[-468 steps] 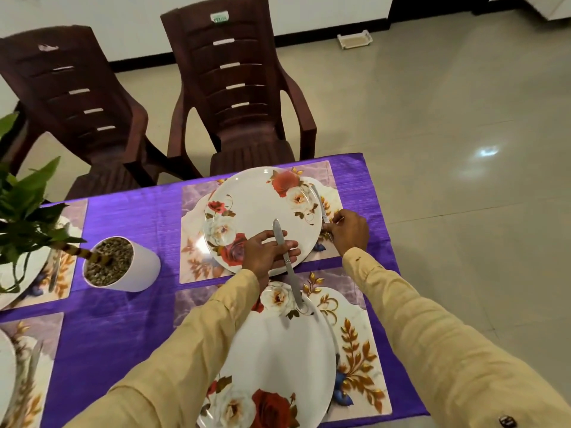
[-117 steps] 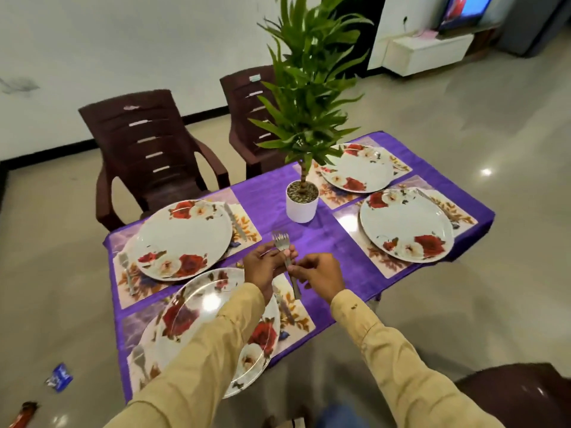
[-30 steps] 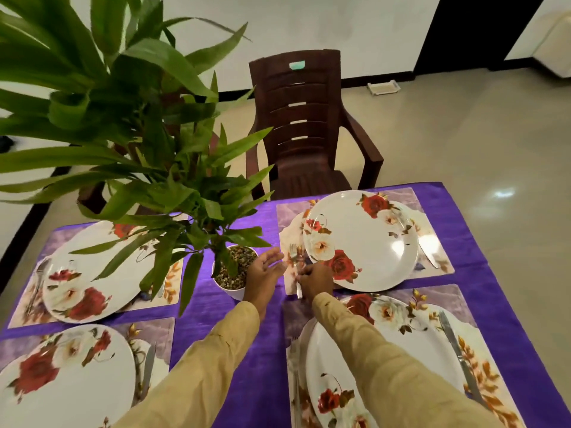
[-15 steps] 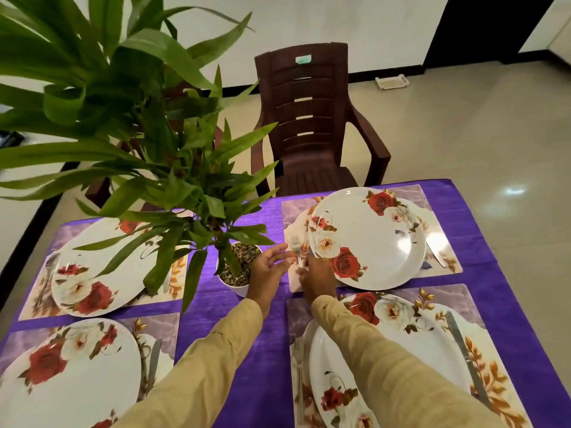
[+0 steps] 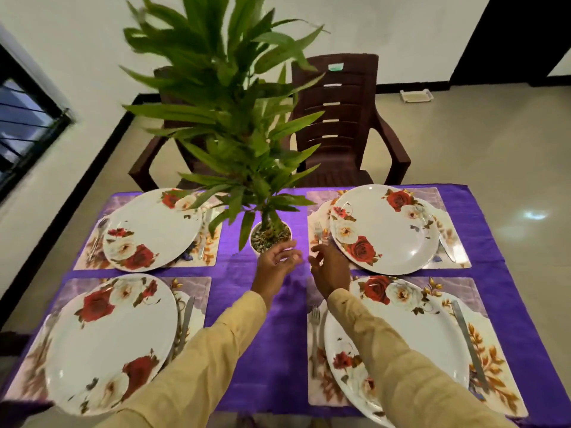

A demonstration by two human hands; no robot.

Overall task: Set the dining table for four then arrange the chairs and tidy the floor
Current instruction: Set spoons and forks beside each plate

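Left hand: the left hand is hovering over the purple-clothed counter, its fingers spread and relaxed, holding nothing.
Right hand: the right hand is hanging beside it with its fingers loosely curled; whether they are pinching anything cannot be told.
Fork: the silver metal fork is lying just beyond the right fingers, tines pointing away.
Plate: the round white plate with red roses is sitting right of those fingers, beside the fork.
Plant: the green plant in a small white pot is standing just beyond the left fingers.
Chair: the brown plastic chair is standing well beyond all the fingers.
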